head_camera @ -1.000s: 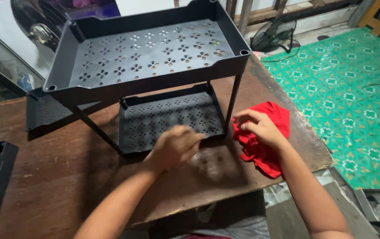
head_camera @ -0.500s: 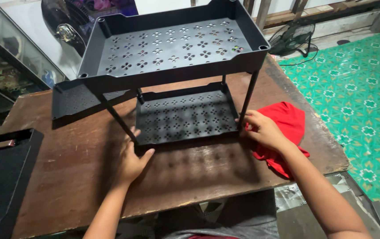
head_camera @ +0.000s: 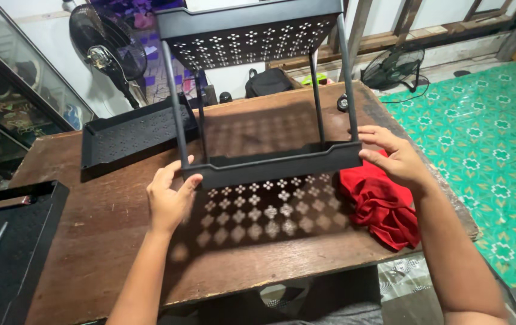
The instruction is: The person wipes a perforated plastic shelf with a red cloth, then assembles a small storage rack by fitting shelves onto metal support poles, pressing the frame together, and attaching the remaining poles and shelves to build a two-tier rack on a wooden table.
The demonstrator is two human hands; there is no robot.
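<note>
Now we hold the black two-tier rack (head_camera: pixel 258 90) between our hands, raised off the wooden table (head_camera: pixel 89 235): left hand (head_camera: pixel 169 198) grips the lower tray's near-left corner, right hand (head_camera: pixel 393 157) presses its right end, fingers spread. Just under our right wrist a red cloth (head_camera: pixel 384 207) lies near the table's edge; beyond our left hand rests a spare black tray (head_camera: pixel 131 135)

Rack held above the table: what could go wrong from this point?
1. The rack is gripped only at its lower tray's ends by the left hand and right hand, so it may tip.
2. Lowered, it could land on the red cloth and sit unevenly.
</note>
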